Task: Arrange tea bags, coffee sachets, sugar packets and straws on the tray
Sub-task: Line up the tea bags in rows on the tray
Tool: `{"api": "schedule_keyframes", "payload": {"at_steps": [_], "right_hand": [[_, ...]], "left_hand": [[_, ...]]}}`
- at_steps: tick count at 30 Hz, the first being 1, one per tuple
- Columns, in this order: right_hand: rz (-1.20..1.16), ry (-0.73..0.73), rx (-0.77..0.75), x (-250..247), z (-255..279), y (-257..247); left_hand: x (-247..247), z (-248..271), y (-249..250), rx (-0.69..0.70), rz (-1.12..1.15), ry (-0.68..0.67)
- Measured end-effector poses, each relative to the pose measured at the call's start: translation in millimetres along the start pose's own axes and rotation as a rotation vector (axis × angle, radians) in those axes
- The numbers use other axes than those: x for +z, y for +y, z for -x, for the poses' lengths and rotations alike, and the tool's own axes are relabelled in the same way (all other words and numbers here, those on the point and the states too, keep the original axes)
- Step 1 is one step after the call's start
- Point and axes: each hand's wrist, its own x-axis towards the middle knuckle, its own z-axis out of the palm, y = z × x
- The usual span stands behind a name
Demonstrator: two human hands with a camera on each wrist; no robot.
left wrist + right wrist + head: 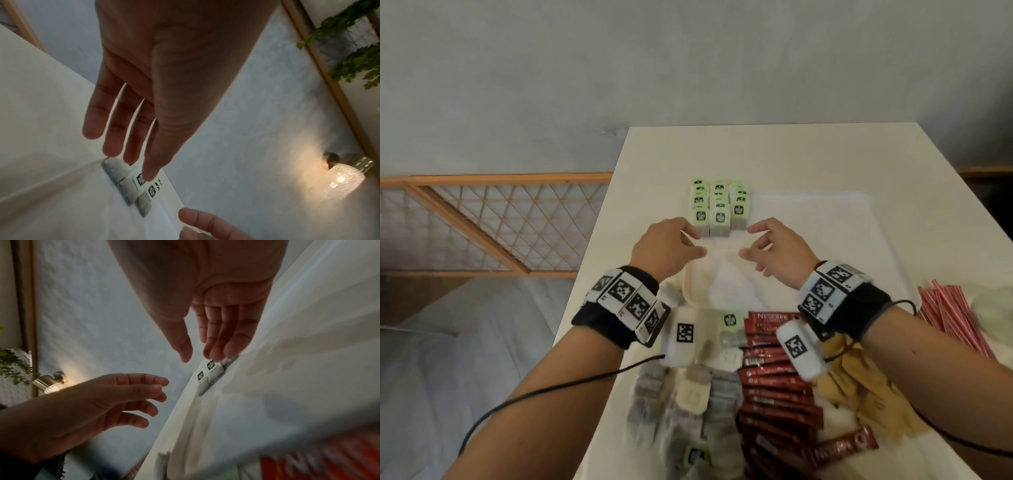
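Note:
Three short rows of tea bags with green tags (719,205) lie on the far left part of the white tray (859,202). Both my hands hover just in front of those rows, holding nothing. My left hand (697,241) has straight, spread fingers, its fingertips (131,155) above the near tea bags (131,183). My right hand (748,241) has relaxed fingers, and the fingertips (213,353) sit near the tea bags (207,374). Close to me lie loose tea bags (688,394), red coffee sachets (774,380), yellowish sugar packets (859,387) and red-striped straws (955,315).
The white table (756,154) ends at a left edge beside a wooden lattice rail (493,222). A grey wall stands behind. White crumpled wrapping (726,284) lies between the tray and the piles. The right part of the tray is bare.

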Motion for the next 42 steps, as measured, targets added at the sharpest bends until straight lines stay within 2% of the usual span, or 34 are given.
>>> {"api": "schedule_keyframes", "payload": {"at_steps": [6,10,16,23,29,33,38,42], "right_hand": [[0.096,-0.17,-0.046,2.0,64.1,17.7],[0.094,-0.182,-0.053,8.8,88.1,29.5],[0.105,-0.162,-0.088,14.9,116.6,40.9],[0.083,-0.154,-0.098,9.3,136.3,41.0],[0.058,-0.116,-0.083,-1.0,145.5,42.7],[0.065,-0.11,-0.122,-4.9,147.8,37.8],[0.033,-0.213,-0.207,-0.7,145.3,24.3],[0.183,-0.239,-0.233,1.6,142.6,25.3]], "left_hand": [[9.3,70.7,-13.9,0.034,-0.065,-0.196],[15.7,107.5,-24.9,-0.014,-0.255,-0.299],[34.6,144.0,-24.6,-0.118,-0.57,-0.292],[47.3,148.4,-17.2,-0.098,-0.513,-0.286],[44.8,136.3,-2.9,0.017,-0.486,-0.188],[38.1,132.5,22.5,0.147,-0.473,-0.124],[43.2,133.7,50.0,0.338,-0.539,-0.158],[48.8,134.8,52.7,0.366,-0.434,-0.204]]}}
